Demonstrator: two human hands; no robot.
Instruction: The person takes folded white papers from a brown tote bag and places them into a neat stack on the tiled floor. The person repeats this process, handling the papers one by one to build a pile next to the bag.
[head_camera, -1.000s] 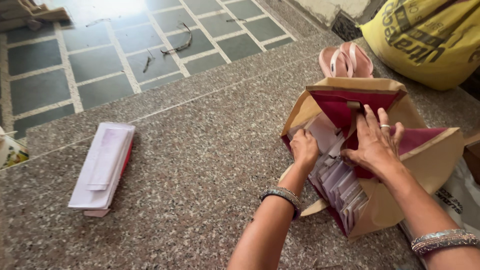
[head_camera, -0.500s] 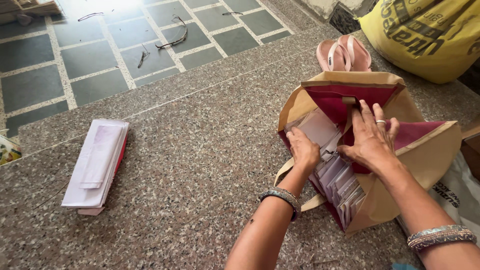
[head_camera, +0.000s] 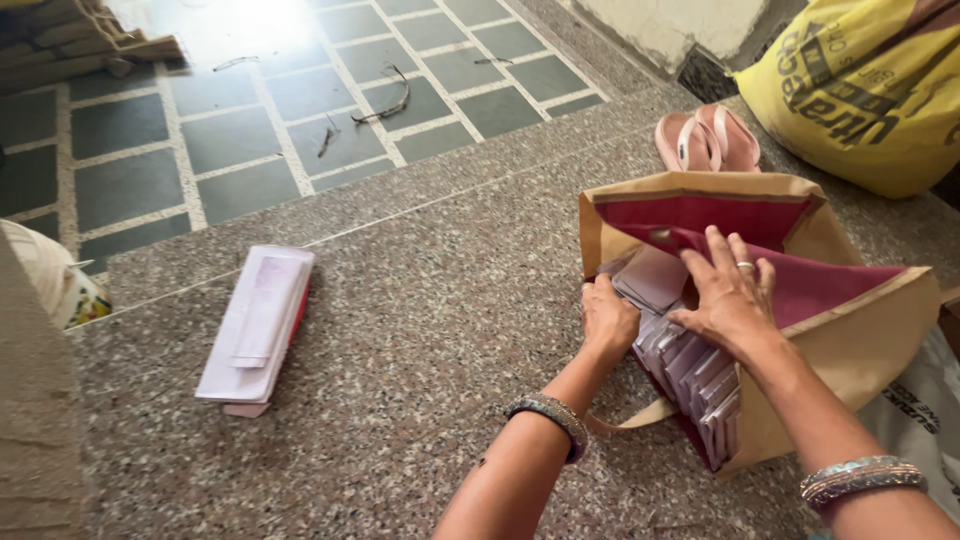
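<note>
A brown paper bag with red lining (head_camera: 860, 330) lies on its side on the speckled stone floor (head_camera: 420, 330), mouth open, so its row of pale envelopes (head_camera: 700, 375) stands exposed. The left hand (head_camera: 608, 318) is curled over the bag's near edge, steadying it; the right hand (head_camera: 728, 298) presses flat, fingers spread, on the envelopes and lining. A separate envelope stack (head_camera: 255, 330) lies well apart.

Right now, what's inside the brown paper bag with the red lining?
The bag holds a row of pale envelopes standing on edge. The left hand and right hand cover some of them, and the bag's bottom is hidden.
</note>
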